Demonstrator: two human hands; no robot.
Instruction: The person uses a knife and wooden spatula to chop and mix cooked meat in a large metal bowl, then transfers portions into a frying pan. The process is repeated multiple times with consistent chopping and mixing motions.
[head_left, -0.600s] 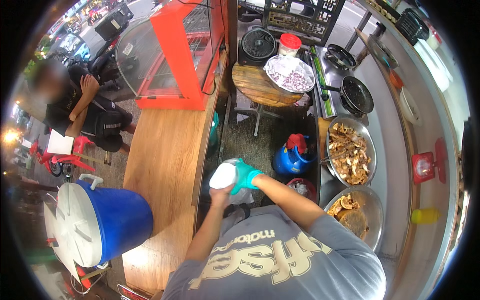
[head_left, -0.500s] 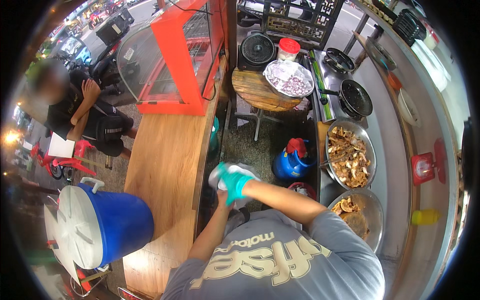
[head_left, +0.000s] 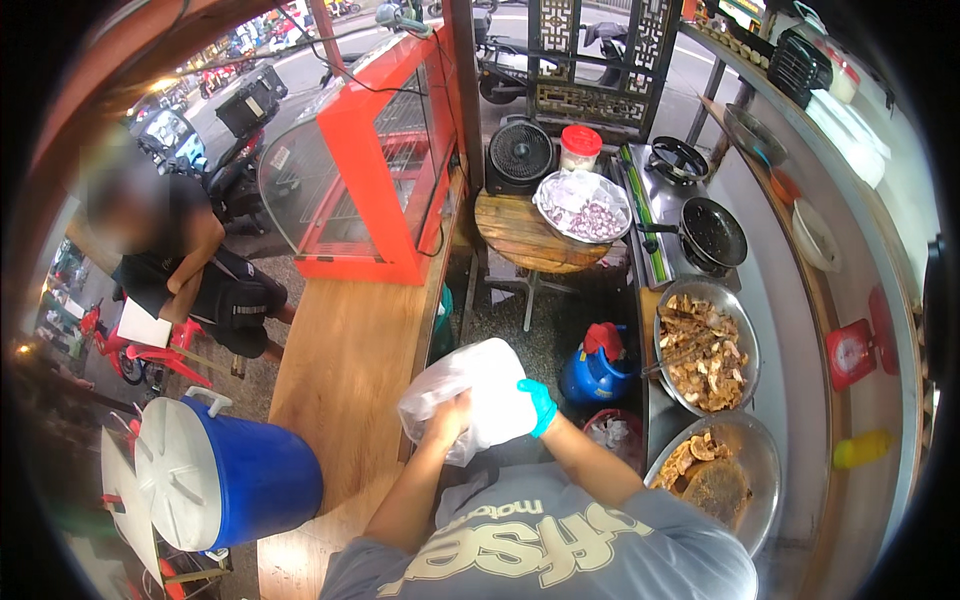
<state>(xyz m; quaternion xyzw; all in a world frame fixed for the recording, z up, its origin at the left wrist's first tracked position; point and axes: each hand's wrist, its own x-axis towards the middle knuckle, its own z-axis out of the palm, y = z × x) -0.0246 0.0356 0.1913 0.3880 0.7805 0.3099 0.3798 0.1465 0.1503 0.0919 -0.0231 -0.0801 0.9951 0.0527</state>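
The left hand (head_left: 447, 420), bare, is closed around the lower left part of a clear plastic bag (head_left: 470, 390), gripping its bunched film. The right hand (head_left: 522, 408) wears a teal glove and sits mostly inside or behind the bag; only the glove's cuff and part of the palm show, so whether its fingers are closed cannot be determined. The bag is held between both hands in front of the person's chest, above the gap between the wooden worktop (head_left: 350, 370) and the steel counter (head_left: 790, 400), touching neither. It is translucent white, crumpled and puffed, with glossy highlights; its contents cannot be made out. Its long axis runs from lower left to upper right in the head view, the bulged end pointing up and away from the body, the gathered end at the left hand. To the left, at the worktop's near end, stands a blue drum with a white lid (head_left: 215, 478). To the right, below the bag, sits a blue gas cylinder (head_left: 592, 372), and beyond it two steel bowls of fried pieces (head_left: 706, 346) on the counter. Farther out, an orange display case (head_left: 375, 165) stands at the worktop's far end, and a seated person (head_left: 190, 270) is at the left.
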